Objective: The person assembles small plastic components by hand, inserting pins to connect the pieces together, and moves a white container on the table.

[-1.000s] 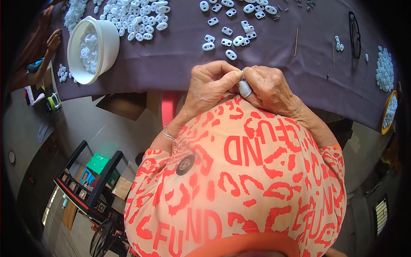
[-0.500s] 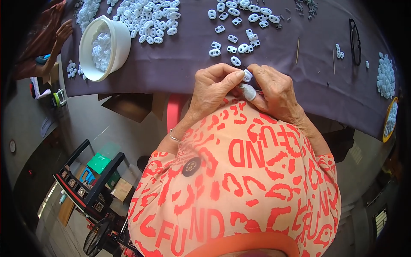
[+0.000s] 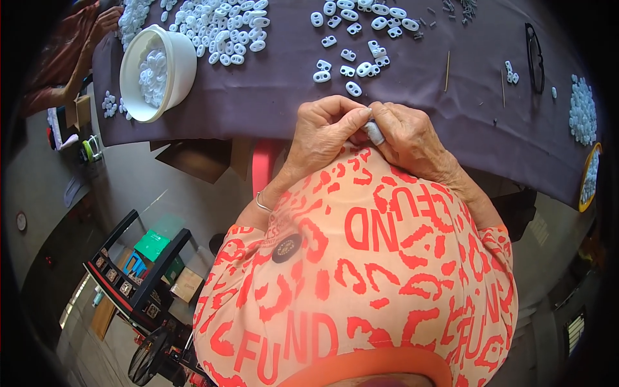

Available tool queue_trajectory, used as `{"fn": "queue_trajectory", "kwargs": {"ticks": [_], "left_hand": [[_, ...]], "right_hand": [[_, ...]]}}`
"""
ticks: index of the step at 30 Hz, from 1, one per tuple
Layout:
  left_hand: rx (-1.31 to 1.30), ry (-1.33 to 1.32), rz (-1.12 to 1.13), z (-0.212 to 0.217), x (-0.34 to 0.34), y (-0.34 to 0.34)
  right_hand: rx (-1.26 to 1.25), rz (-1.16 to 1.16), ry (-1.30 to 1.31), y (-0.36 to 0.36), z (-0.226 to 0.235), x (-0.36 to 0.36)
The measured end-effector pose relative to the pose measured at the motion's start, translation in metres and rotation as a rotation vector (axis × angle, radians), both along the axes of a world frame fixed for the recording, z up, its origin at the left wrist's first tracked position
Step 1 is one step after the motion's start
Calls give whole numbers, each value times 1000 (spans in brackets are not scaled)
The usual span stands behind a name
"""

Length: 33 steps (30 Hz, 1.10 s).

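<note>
My left hand (image 3: 325, 132) and my right hand (image 3: 407, 137) meet at the near edge of the table, thumbs and forefingers pinched together. Between the fingertips is the white two-hole cord lock seen half a second ago, now almost wholly covered. A grey-white wrap (image 3: 374, 133) covers my right thumb. What else the right fingers hold is hidden. Just beyond my hands lies a loose white oval cord lock piece (image 3: 353, 89), with several more white two-hole pieces (image 3: 322, 76) scattered past it.
A dark cloth covers the table (image 3: 258, 106). On it are a white tub (image 3: 178, 74) of white pieces, a large white pile (image 3: 222, 32), small grey pins (image 3: 467, 9), a thin stick (image 3: 447, 71) and black glasses (image 3: 534, 58). At far left is another person's arm (image 3: 77, 68).
My fingertips have closed together over the cord lock, which showed before. My right thumb has tilted inward. The other person's hand at far left has moved toward the white pile.
</note>
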State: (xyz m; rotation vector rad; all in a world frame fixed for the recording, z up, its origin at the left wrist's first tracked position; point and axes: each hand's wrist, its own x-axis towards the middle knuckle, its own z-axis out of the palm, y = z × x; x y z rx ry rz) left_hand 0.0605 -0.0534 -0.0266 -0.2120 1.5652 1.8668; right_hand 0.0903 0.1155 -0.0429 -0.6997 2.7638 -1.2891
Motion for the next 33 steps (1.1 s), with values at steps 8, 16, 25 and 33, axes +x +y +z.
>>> {"fn": "queue_trajectory", "kwargs": {"ticks": [8, 16, 25, 33], "left_hand": [[113, -35, 109, -1, 1, 2], [102, -50, 96, -2, -5, 0], [134, -93, 119, -3, -5, 4], [-22, 107, 180, 6, -9, -9]], "right_hand": [[-211, -188, -4, 5, 6, 1], [-197, -173, 99, 1, 4, -9], [-206, -115, 107, 0, 7, -11], [-285, -169, -64, 2, 19, -9]]}}
